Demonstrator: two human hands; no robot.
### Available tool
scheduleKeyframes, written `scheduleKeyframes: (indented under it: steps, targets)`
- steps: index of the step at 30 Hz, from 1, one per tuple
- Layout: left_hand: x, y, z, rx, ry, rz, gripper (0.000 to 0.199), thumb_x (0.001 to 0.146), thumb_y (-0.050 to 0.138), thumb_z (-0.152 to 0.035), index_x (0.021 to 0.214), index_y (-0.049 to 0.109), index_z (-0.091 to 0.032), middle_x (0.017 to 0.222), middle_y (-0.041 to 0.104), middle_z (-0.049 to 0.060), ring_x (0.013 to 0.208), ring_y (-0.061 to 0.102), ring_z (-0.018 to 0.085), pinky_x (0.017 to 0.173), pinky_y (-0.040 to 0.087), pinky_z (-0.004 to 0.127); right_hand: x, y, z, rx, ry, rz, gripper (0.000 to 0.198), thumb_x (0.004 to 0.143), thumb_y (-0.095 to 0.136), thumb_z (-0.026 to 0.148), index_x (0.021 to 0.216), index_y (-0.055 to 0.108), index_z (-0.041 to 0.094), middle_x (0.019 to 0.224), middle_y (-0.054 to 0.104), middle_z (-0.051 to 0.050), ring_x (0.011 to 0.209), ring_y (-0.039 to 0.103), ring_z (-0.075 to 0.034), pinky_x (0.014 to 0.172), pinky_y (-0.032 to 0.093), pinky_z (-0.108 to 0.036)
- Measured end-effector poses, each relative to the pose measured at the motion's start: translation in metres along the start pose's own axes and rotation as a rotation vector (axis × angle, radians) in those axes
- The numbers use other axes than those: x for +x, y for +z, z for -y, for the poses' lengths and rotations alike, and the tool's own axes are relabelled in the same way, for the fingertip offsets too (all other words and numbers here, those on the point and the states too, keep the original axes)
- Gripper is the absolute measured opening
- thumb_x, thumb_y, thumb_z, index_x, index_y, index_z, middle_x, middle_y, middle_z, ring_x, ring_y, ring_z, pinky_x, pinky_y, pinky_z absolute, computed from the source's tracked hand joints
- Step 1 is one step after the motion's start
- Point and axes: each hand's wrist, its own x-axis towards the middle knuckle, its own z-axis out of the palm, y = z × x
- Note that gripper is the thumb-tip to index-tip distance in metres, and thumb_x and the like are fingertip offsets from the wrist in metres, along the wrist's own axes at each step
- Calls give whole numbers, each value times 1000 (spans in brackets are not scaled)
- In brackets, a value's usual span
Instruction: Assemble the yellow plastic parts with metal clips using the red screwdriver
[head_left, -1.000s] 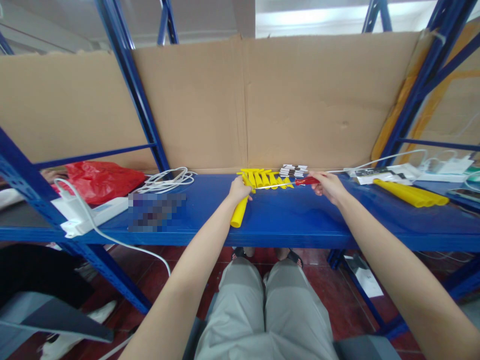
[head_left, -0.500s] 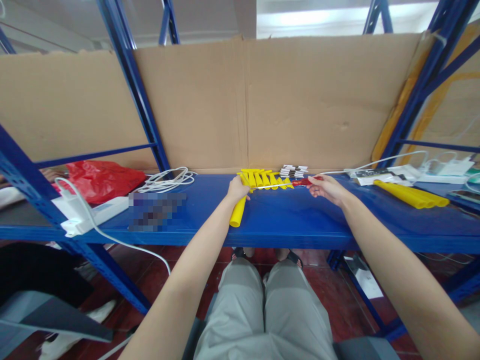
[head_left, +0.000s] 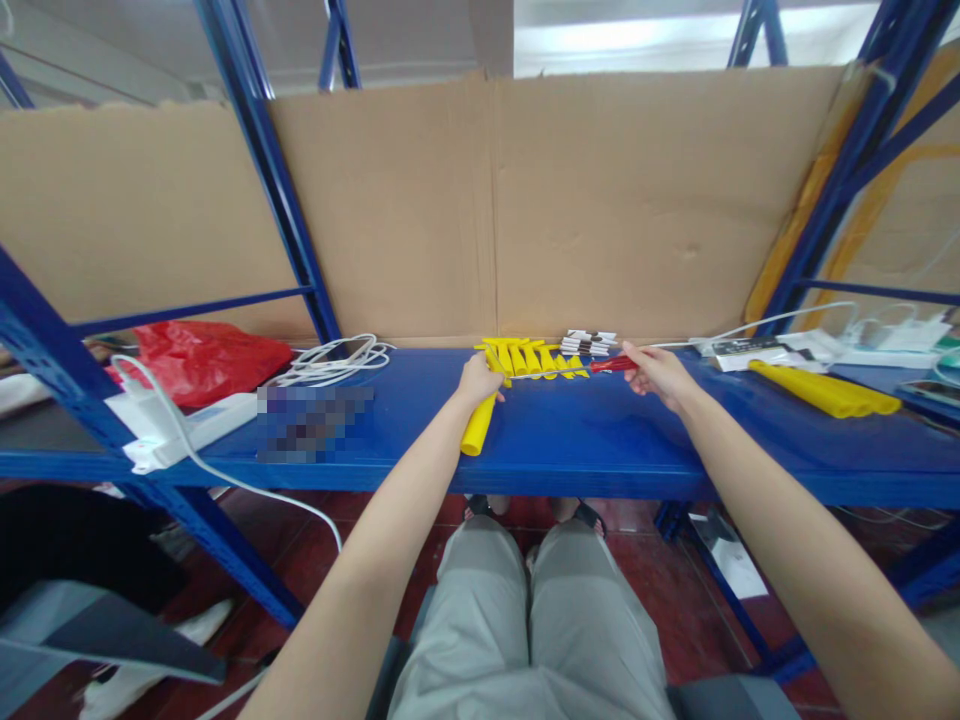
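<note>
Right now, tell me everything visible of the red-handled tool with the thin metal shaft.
The red-handled tool with the thin metal shaft looks like a screwdriver. Its handle, perhaps plastic, is held by the right hand. The straight, silvery shaft points left, roughly level, overlapping small yellow pieces in view; contact there is unclear. It runs to the left hand, where its tip cannot be made out.

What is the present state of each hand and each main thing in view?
Left hand, closed around the yellow tube
Yellow tube, held, slanted
Right hand, gripping the red-handled tool
Red-handled tool, held, shaft toward the left hand
Yellow pieces, lying in a row
Other yellow tubes, lying side by side
White cable, coiled
Red bag, crumpled
</note>
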Motion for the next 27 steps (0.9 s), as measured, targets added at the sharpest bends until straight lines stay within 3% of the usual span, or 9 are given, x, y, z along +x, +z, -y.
scheduleKeyframes:
  steps: [9, 18, 27]
  targets:
    - [-1, 0, 0, -10, 23, 13, 42, 74, 54, 4, 114, 58, -6, 101, 73, 14, 42, 62, 9, 43, 49, 19, -3, -4, 5, -17, 85, -8, 38, 90, 53, 50, 71, 51, 18, 41, 53, 2, 30, 47, -8, 30, 32, -16]
    - [-4, 0, -2, -48, 30, 14, 38, 75, 55, 2, 112, 62, -9, 103, 73, 13, 47, 64, 9, 44, 49, 17, -3, -9, 9, 207, -21, 101, 13, 89, 63, 28, 90, 58, 17, 52, 64, 1, 36, 53, -8, 36, 41, -16]
    - [-5, 0, -5, -49, 18, 19, 37, 76, 53, 4, 110, 61, -7, 103, 72, 15, 45, 63, 10, 44, 51, 19, -5, -7, 8, 147, 1, 21, 17, 87, 66, 31, 96, 62, 16, 51, 65, 1, 39, 60, -11, 36, 41, -15]
